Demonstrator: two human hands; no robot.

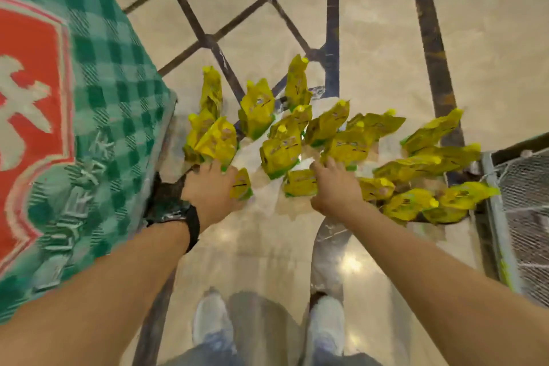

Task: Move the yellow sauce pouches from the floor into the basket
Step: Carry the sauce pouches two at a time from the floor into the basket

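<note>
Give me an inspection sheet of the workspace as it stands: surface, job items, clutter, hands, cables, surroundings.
Surface: glossy beige stone floor, crossed by dark metal frame bars.
Job's things: yellow spouted sauce pouches scattered on the floor, some upright, some lying flat; wire-mesh metal basket at the right edge, its inside out of view.
Clutter: nothing seen.
Hands: left hand, black band on its wrist, touches pouches at the pile's left; right hand reaches the pile's middle; blur hides whether either grips.
Cables: nothing seen.
Surroundings: green checked woven cloth with a red patch on the left; the person's white shoes below.
</note>
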